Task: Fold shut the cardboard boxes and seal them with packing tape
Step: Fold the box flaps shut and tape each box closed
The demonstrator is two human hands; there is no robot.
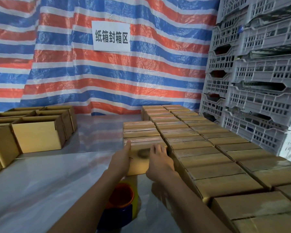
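A closed cardboard box (139, 158) sits at the near end of a short column of sealed boxes (139, 130) in the middle of the table. My left hand (122, 157) lies flat against its left side with the fingers straight. My right hand (160, 160) rests on its top right edge, fingers spread over the top. A packing tape dispenser (121, 206), orange, yellow and blue, lies on the table just under my left forearm.
Several open empty boxes (37, 133) stand at the left of the shiny table (40, 190). Rows of sealed boxes (217, 148) fill the right side. Grey plastic crates (259, 81) are stacked at the right. A striped tarp with a white sign (111, 36) hangs behind.
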